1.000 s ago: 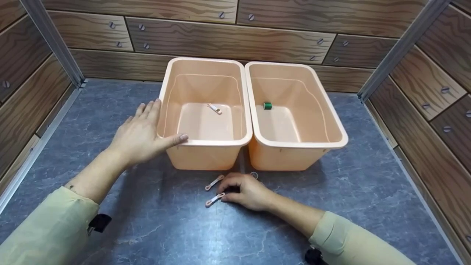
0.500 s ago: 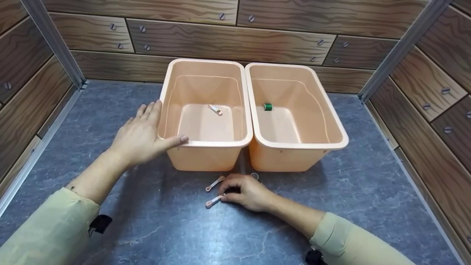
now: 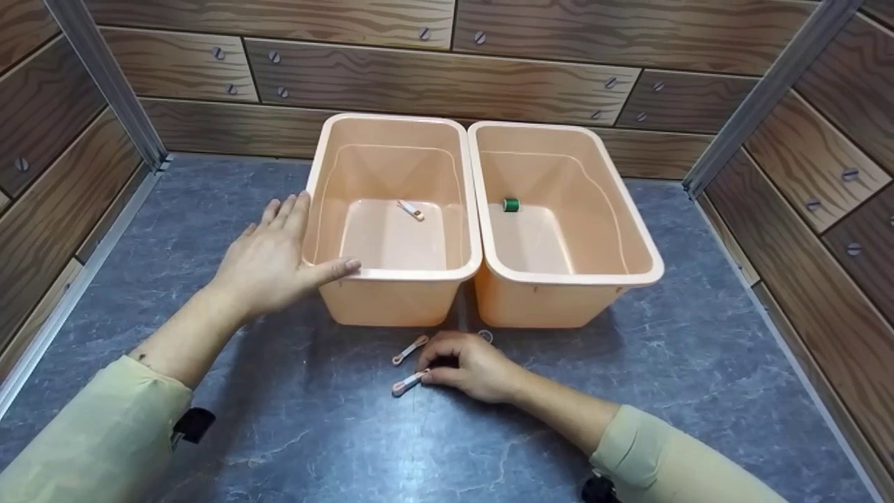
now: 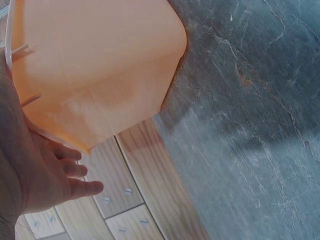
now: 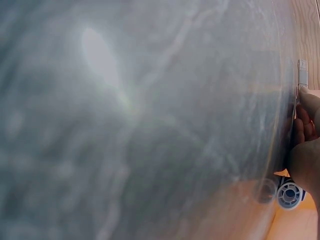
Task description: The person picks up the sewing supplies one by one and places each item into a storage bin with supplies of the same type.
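Note:
My left hand (image 3: 265,262) rests on the left peach bin (image 3: 398,297), fingers straight along its left rim and thumb over the front rim. In the left wrist view, the fingers stretch past the bin's wall. In front of the bins, my right hand (image 3: 471,367) pinches one end of a small folded pinkish cord bundle (image 3: 408,384) with a white band, between thumb and forefinger. A similar cord bundle (image 3: 410,350) lies just behind it on the table. Beside the right hand's knuckles, a thread spool (image 3: 485,337) shows its pale end, clearer in the right wrist view.
Another banded cord bundle (image 3: 411,210) lies inside the left bin. The right peach bin (image 3: 534,307) stands against the left one and holds a green thread spool (image 3: 510,205). Wood-patterned walls (image 3: 433,77) enclose the grey marbled table (image 3: 314,433).

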Demonstrator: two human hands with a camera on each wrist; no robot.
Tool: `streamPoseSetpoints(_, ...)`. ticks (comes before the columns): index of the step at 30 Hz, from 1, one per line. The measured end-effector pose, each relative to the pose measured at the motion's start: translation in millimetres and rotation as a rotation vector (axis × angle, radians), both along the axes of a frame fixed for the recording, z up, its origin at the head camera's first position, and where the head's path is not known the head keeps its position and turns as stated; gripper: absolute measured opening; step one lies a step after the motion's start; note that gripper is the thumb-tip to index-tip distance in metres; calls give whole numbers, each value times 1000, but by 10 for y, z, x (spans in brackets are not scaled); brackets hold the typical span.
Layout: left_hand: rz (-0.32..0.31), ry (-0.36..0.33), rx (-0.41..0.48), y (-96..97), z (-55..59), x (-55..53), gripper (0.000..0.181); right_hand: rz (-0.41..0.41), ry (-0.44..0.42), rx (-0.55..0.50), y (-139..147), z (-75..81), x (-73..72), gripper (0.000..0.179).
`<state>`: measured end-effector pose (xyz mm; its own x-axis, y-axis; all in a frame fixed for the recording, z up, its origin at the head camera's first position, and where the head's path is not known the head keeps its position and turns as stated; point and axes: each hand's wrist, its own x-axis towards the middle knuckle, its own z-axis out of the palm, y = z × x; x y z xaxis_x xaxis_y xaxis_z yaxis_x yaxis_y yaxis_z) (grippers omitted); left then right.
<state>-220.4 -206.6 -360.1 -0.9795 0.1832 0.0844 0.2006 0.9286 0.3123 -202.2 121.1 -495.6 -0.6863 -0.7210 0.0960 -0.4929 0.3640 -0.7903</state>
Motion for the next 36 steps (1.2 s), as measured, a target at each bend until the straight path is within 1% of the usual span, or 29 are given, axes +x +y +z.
streamPoseSetpoints(11, -1, 2, -19, -6, -12, -1, 134, -13, -39, -4, -6, 17, 7, 6)
streamPoseSetpoints(20, 4, -5, -29, 1, -5, 3, 135, -75, -70, -25, -9, 51, 41, 7)
streamPoseSetpoints(24, 5, -6, -29, 3, 3, 2, 135, -78, -72, -37, -19, 98, 78, 7)
streamPoseSetpoints(30, 10, -16, -19, 13, 9, 5, 136, -66, -61, -99, -31, 192, 138, 7)
streamPoseSetpoints(36, 12, -15, -22, 12, 0, 10, 137, -54, -64, -125, -19, 281, 189, 6)
